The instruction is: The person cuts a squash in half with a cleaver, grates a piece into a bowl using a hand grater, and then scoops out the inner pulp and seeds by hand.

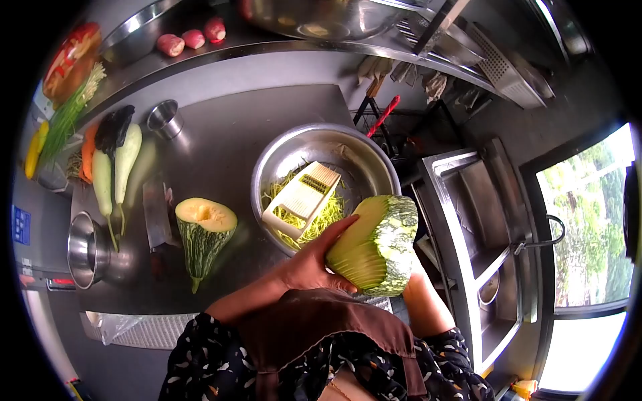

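A large piece of green striped squash [391, 247] is held up in front of my apron, at the near right rim of a steel bowl [263, 157]. Its pale green side shows ridged, scraped flesh. My left hand [313, 264] grips the squash from the left, thumb and fingers apart around its edge. My right hand is mostly hidden behind the squash; only the wrist and forearm show, reaching up to its right side. In the bowl, a cream-coloured grater [304, 200] rests tilted on a heap of thin green shreds [323, 224].
A cut squash half [208, 247] stands left of the bowl, beside a cleaver [158, 214]. Farther left are pale long gourds [127, 157], a small steel cup [165, 119] and a steel bowl [85, 250]. A sink [461, 180] is at the right; a shelf [287, 47] runs above.
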`<action>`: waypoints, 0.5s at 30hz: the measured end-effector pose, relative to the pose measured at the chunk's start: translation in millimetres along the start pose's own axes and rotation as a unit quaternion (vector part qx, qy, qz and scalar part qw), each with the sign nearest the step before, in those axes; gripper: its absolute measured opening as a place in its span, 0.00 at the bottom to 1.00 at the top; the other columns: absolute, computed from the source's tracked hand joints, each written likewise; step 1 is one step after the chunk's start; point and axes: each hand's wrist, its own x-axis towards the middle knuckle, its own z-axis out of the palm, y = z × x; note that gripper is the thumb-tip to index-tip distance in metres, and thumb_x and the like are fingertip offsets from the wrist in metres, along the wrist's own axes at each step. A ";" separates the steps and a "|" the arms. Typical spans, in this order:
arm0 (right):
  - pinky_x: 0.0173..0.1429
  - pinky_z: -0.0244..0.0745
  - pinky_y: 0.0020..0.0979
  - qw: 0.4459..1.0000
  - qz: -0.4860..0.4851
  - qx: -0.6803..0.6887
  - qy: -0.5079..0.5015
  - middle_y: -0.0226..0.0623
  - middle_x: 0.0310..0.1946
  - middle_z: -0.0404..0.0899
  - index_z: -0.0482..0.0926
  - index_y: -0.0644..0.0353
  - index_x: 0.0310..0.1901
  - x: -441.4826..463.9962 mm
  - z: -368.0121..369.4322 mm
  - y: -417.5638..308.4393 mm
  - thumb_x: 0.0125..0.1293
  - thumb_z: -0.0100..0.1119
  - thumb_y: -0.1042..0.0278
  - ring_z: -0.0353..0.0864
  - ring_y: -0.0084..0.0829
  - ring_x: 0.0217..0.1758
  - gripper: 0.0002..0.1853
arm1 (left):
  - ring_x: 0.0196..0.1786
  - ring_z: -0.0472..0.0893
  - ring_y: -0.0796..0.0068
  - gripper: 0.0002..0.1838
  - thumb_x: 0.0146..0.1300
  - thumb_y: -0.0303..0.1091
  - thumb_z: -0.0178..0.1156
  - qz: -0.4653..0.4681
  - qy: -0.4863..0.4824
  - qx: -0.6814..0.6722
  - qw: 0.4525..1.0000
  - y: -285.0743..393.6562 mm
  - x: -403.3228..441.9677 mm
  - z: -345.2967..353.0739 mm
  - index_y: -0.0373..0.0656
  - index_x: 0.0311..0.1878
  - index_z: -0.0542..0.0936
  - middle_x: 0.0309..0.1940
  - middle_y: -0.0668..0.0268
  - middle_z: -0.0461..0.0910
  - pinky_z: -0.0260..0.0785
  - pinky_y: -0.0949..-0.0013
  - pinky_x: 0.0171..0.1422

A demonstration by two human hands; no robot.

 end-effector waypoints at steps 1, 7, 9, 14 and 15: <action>0.53 0.75 0.28 1.000 0.001 -0.001 0.000 0.35 0.51 0.76 0.70 0.62 0.58 0.3 5.7 -2.2 0.56 0.67 0.73 0.76 0.24 0.50 0.27 | 0.68 0.61 0.67 0.60 0.37 0.39 0.80 -0.003 -0.006 -0.001 1.000 -4.5 -1.3 -0.8 0.43 0.72 0.51 0.66 0.58 0.61 0.54 0.64 0.70; 0.54 0.72 0.27 0.989 -0.062 -0.136 0.009 0.34 0.47 0.79 0.73 0.64 0.54 11.1 16.6 -3.5 0.60 0.61 0.74 0.76 0.25 0.50 0.20 | 0.68 0.60 0.68 0.63 0.36 0.36 0.80 -0.021 0.018 -0.050 0.998 -29.4 -7.0 0.8 0.43 0.73 0.47 0.67 0.60 0.59 0.55 0.64 0.70; 0.55 0.72 0.28 0.882 -0.152 -0.445 -0.013 0.35 0.51 0.76 0.68 0.65 0.59 3.6 22.9 -10.0 0.65 0.55 0.74 0.76 0.24 0.51 0.21 | 0.68 0.60 0.70 0.63 0.34 0.32 0.80 -0.042 0.053 -0.182 0.981 -33.7 -6.3 1.3 0.43 0.72 0.48 0.66 0.61 0.60 0.57 0.64 0.69; 0.50 0.71 0.23 0.908 0.046 -0.415 -0.030 0.31 0.45 0.76 0.67 0.67 0.61 -11.2 15.5 -30.5 0.73 0.44 0.57 0.74 0.18 0.45 0.24 | 0.63 0.69 0.66 0.45 0.50 0.32 0.72 -0.075 0.079 -0.429 0.897 -68.1 -16.9 -12.3 0.43 0.69 0.57 0.60 0.61 0.68 0.68 0.62 0.64; 0.50 0.70 0.23 0.918 0.061 -0.392 -0.010 0.33 0.47 0.76 0.65 0.68 0.62 -13.0 15.9 -31.0 0.73 0.44 0.51 0.73 0.18 0.46 0.28 | 0.63 0.69 0.66 0.45 0.50 0.32 0.72 -0.076 0.077 -0.431 0.896 -65.9 -16.8 -10.1 0.43 0.69 0.57 0.60 0.61 0.68 0.68 0.62 0.64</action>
